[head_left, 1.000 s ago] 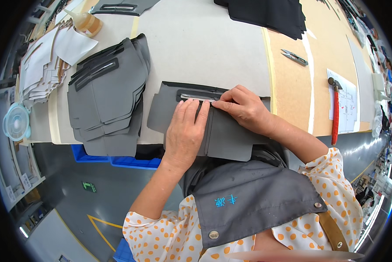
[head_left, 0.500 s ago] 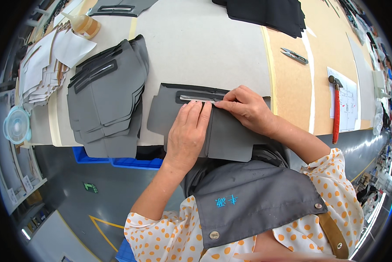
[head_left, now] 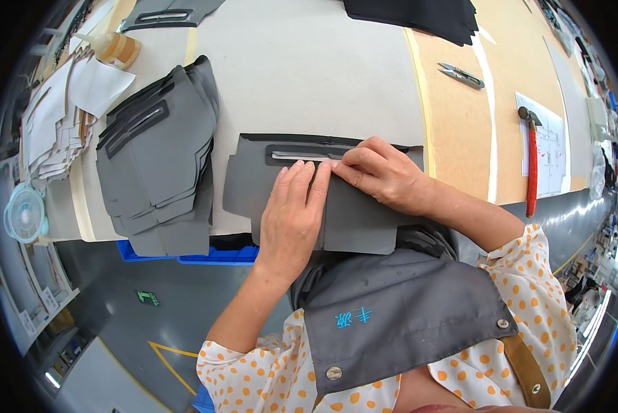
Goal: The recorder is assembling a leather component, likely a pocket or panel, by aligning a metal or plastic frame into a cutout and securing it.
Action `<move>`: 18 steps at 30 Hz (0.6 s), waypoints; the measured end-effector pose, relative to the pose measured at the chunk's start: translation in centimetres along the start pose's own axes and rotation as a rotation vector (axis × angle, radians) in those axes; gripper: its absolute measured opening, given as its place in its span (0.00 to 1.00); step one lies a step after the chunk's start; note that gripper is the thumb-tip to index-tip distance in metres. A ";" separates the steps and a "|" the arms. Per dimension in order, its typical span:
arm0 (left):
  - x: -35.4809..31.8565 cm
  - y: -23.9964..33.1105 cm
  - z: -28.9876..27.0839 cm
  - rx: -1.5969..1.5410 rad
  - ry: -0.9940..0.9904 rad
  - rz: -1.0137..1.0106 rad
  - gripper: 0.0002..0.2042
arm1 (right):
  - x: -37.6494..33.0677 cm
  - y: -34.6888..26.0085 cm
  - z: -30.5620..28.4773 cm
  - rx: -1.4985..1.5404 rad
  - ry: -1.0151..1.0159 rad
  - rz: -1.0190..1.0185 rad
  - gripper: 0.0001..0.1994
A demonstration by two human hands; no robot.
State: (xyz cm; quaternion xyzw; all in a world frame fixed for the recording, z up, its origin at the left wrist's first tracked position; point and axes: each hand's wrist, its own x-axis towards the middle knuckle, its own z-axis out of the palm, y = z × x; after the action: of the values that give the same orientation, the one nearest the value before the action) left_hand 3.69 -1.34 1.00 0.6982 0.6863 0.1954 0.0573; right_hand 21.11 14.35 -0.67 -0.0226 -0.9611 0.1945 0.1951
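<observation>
A grey fabric panel [head_left: 364,220] with a black upper edge lies flat at the table's front edge. Near its top is a long slot [head_left: 299,156] framed in dark material, with a pale strip showing inside. My left hand [head_left: 292,220] rests flat on the panel, its fingertips along the slot's lower edge. Just right of those fingertips, my right hand [head_left: 385,175] has thumb and fingers drawn together at the same edge. Whatever is pinched there is too small or covered to make out. The slot's right end is hidden under my right hand.
Left of the panel is a stack of similar grey panels [head_left: 161,165]. Beyond it are paper patterns [head_left: 65,117] and a bottle of amber liquid [head_left: 120,50]. Thread snips [head_left: 462,76], a red-handled hammer [head_left: 532,165] and black fabric pieces [head_left: 412,17] lie on the right.
The whole view has shifted slightly, so things on the table appear a little further left. Both hands stay at the slot's lower edge, with hardly any change in finger pose.
</observation>
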 end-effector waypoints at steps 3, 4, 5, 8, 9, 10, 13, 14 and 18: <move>-0.3 0.2 0.3 0.039 0.010 -0.005 0.25 | 0.0 -0.2 -0.1 0.018 0.028 0.008 0.21; -0.2 0.0 0.3 0.064 0.013 0.013 0.25 | 0.0 -0.2 -0.2 0.071 0.025 0.074 0.20; -0.2 0.0 0.3 0.090 0.017 0.032 0.25 | 0.1 -0.2 -0.2 0.123 0.022 0.140 0.18; 0.0 0.3 0.1 0.073 0.013 0.030 0.25 | -0.4 -0.3 0.2 0.163 0.094 0.232 0.16; 0.0 0.3 0.1 0.074 0.012 0.032 0.25 | -0.5 -0.3 0.2 0.163 0.096 0.234 0.16; -0.1 0.3 0.2 0.073 0.007 0.025 0.25 | -0.4 -0.3 0.2 0.159 0.091 0.224 0.16; -0.1 0.3 0.3 0.065 0.000 0.018 0.25 | -0.5 -0.2 0.0 0.151 0.077 0.209 0.16; -0.1 0.3 0.3 0.058 -0.002 0.016 0.26 | -0.6 -0.2 0.0 0.147 0.066 0.202 0.17; -0.2 0.4 0.3 0.027 0.001 -0.011 0.26 | -0.7 -0.2 0.1 0.140 0.059 0.180 0.18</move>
State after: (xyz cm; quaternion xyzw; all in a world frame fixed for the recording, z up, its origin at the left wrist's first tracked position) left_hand 4.16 -1.51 0.81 0.6949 0.6928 0.1865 0.0486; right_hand 21.70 14.04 -0.96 -0.1010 -0.9330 0.2772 0.2061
